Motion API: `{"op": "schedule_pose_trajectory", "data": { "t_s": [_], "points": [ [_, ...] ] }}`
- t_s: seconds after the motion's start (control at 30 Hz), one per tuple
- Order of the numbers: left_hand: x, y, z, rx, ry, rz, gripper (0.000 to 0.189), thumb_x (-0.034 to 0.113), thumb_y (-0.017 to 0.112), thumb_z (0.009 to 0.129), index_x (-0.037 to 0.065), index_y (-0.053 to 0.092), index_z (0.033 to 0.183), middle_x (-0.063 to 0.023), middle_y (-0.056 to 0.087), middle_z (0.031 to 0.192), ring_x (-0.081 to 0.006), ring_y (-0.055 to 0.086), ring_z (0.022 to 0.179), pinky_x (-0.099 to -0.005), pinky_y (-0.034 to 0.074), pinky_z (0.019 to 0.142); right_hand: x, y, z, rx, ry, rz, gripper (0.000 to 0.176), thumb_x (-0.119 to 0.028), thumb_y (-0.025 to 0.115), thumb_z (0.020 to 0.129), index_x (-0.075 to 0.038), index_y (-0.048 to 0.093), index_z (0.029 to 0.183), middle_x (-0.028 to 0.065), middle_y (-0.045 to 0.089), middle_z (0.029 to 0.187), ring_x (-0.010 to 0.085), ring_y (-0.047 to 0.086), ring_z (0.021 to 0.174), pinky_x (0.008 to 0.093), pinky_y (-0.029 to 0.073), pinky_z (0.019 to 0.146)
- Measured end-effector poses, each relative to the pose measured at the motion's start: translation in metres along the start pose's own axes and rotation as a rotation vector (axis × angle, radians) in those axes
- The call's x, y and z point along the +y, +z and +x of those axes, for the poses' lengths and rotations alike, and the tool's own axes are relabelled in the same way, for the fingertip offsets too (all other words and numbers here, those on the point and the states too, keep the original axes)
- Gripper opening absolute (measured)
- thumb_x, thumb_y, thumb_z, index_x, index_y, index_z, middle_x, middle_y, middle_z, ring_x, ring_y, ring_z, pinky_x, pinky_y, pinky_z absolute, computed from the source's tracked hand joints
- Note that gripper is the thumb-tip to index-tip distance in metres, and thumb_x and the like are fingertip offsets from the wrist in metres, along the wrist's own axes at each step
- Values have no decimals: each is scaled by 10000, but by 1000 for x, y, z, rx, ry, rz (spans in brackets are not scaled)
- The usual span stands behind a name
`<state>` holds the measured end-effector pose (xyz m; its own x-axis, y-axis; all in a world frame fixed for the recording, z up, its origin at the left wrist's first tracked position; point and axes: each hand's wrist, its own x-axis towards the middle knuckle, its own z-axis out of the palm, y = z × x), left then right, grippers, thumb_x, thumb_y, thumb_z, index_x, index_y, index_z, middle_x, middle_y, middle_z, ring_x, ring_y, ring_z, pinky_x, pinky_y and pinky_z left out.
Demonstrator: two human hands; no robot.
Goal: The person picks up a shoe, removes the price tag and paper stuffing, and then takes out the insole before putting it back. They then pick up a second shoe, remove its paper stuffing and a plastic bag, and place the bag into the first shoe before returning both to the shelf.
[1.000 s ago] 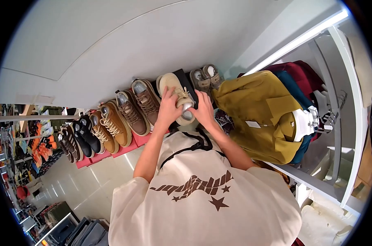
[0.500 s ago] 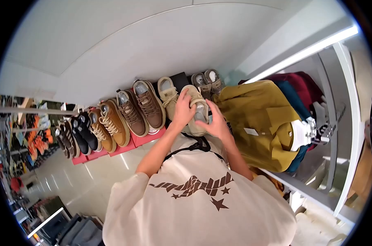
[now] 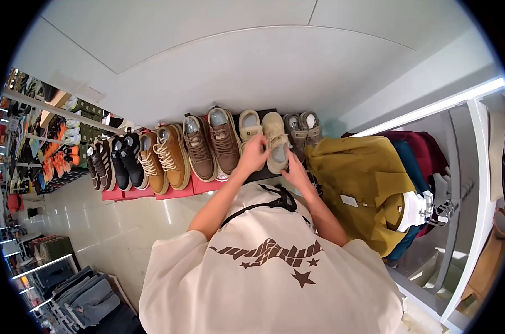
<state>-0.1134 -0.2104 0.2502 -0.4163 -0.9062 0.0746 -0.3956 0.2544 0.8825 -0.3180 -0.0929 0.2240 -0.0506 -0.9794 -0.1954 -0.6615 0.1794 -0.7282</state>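
Note:
A beige shoe [image 3: 274,133] stands at the right end of the long shoe row, its opening facing me. My left hand [image 3: 254,153] grips its left side, fingers bent near the laces. My right hand [image 3: 295,170] holds the heel end from the right, with the thumb beside the opening. Just left of it is a matching beige shoe [image 3: 250,123], partly covered by my left hand. Grey-brown shoes [image 3: 303,131] with clear inserts stand close on the right.
Brown shoes [image 3: 224,139], tan shoes [image 3: 171,153] and black shoes [image 3: 131,161] line up leftward on red boxes [image 3: 177,191]. Mustard shirts [image 3: 358,172] hang from a rack at right. Folded jeans [image 3: 91,300] lie lower left.
The held shoe has moved forward beside its mate, and its toe now points away from me. Both hands have shifted with it. The view has turned slightly.

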Motion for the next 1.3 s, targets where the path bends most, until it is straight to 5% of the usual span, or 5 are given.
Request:
{"op": "schedule_pose_trajectory", "data": {
  "t_s": [0.23, 0.47, 0.7, 1.07, 1.3],
  "points": [
    [8, -118, -80, 274, -99, -52, 114, 40, 794, 954, 7, 698, 1006, -79, 700, 912, -147, 683, 838, -309, 555, 723, 10, 11, 8, 1, -89, 23, 948, 58, 822, 873, -96, 371, 1694, 296, 445, 1675, 482, 525, 1453, 471, 479, 1176],
    [-20, -167, -100, 509, -119, 277, 297, 59, 811, 944, 3, 680, 1205, -158, 662, 1322, -319, 670, 1174, -410, 567, 981, 16, 3, 19, -134, 42, 92, 812, 36, 817, 899, -121, 493, 1627, 255, 368, 1739, 431, 461, 1532, 469, 490, 1178],
    [-45, -167, -65, 429, -260, 476, 957, 228, 959, 805, 100, 431, 1592, -273, 407, 1646, -522, 477, 1454, -551, 466, 1178, -13, -8, 6, -128, 46, -4, 890, -124, 820, 962, -178, 355, 1719, 254, 267, 1785, 440, 375, 1595, 451, 421, 1251],
    [-47, -180, -46, 447, -335, 349, 604, 176, 951, 790, 37, 570, 1238, -303, 431, 1603, -510, 591, 1322, -543, 530, 1079, -14, 12, -1, -103, 61, -15, 955, -239, 827, 975, -93, 277, 1742, 252, 185, 1811, 419, 343, 1623, 473, 406, 1265],
    [32, -202, -110, 411, -102, 330, 456, 56, 892, 795, 26, 573, 1120, -219, 505, 1615, -479, 598, 1346, -498, 538, 1057, -89, -25, -14, 80, -220, 6, 716, -162, 804, 967, -64, 518, 1616, 259, 366, 1726, 442, 399, 1579, 476, 402, 1261]
  ]
}}
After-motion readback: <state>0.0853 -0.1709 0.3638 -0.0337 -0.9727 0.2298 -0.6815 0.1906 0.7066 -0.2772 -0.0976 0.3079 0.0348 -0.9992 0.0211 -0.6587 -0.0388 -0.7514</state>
